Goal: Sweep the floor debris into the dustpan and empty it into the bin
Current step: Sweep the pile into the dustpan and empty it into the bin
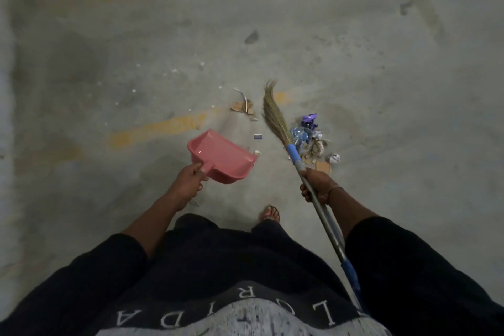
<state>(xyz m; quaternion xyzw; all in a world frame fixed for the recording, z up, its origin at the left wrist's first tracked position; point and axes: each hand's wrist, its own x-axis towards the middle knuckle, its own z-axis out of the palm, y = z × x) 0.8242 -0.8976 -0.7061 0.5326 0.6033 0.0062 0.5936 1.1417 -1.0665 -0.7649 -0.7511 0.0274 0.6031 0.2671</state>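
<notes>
Reading upside down at the bottom of the frame, white letters on the dark shirt (191, 281) show "L O R I D A", cut off at both ends. Left hand (189, 180), center frame, fingers clenched around the handle of a pink dustpan (221, 157); pan held tilted above the concrete floor (109, 63), looks empty. Right hand (317, 185) grasps the grey shaft of a broom (275, 117), fingers wrapped below the blue collar; bristles point toward upper center. Debris pile (311, 139), wrappers and cardboard bits, lies just right of the bristles, above the right hand. Smaller scraps (244, 106) sit left of the bristles. Sandaled foot (271, 213) lower center.
</notes>
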